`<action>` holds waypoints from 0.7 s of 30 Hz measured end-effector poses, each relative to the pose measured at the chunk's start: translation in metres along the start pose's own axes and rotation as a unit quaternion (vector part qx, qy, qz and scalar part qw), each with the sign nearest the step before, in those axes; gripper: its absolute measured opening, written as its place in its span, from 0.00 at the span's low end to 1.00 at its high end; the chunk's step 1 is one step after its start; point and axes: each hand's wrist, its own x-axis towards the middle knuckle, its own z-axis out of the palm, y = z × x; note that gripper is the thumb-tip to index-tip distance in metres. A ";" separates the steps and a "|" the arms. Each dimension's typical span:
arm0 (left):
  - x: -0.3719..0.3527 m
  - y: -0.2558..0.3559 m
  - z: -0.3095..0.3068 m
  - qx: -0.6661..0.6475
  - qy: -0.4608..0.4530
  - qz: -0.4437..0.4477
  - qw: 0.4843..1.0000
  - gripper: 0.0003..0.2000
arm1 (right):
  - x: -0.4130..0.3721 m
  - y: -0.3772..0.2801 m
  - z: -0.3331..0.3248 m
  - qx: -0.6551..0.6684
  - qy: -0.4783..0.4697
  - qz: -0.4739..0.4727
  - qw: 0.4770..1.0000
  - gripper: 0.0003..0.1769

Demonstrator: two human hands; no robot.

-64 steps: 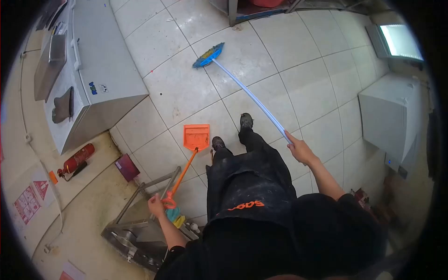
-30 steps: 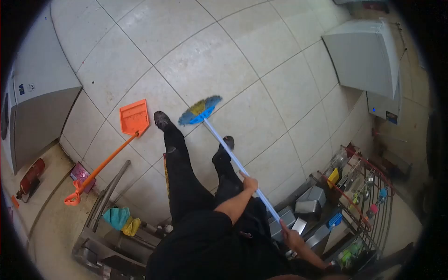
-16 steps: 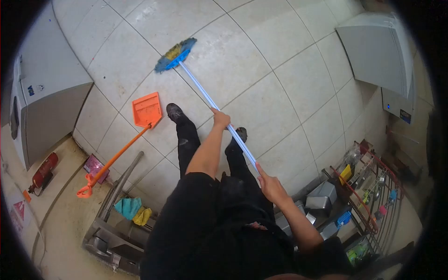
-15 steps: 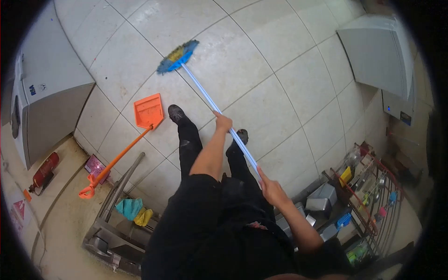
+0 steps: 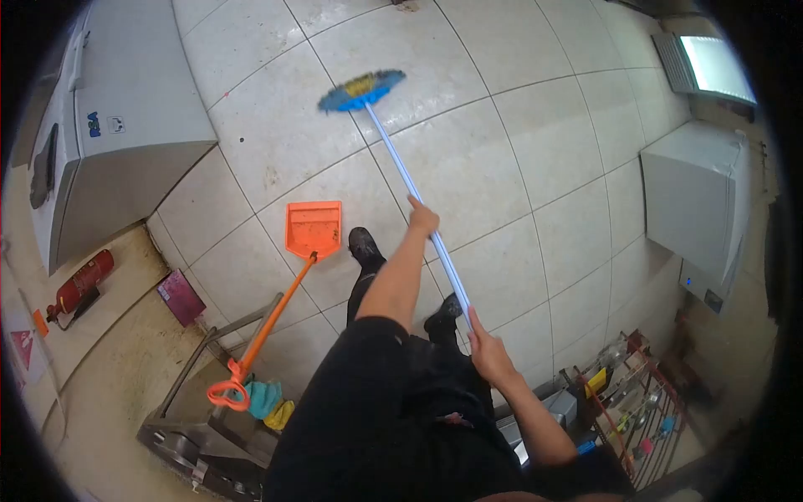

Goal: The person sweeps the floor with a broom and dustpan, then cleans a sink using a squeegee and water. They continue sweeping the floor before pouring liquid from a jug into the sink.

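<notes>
Bright, even light; fisheye-warped, vignetted edges

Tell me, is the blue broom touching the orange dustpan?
Apart. The head view shows bare floor tiles between the broom and the dustpan; the brush end is well beyond the pan.

One camera on the head
It looks down from high up, past the left hand and right hand on the broom, to the floor.
</notes>
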 end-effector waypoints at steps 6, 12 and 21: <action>0.016 -0.062 0.017 0.082 0.059 0.078 0.992 0.51 | -0.045 -0.056 -0.005 -0.016 0.007 0.008 1.000 0.35; -0.079 0.057 -0.049 -0.017 -0.102 -0.090 0.991 0.50 | -0.043 -0.105 -0.067 -0.077 -0.036 0.034 0.996 0.34; 0.144 0.283 -0.217 -0.090 0.099 0.031 0.991 0.46 | 0.225 -0.237 -0.165 -0.036 0.008 -0.106 0.994 0.33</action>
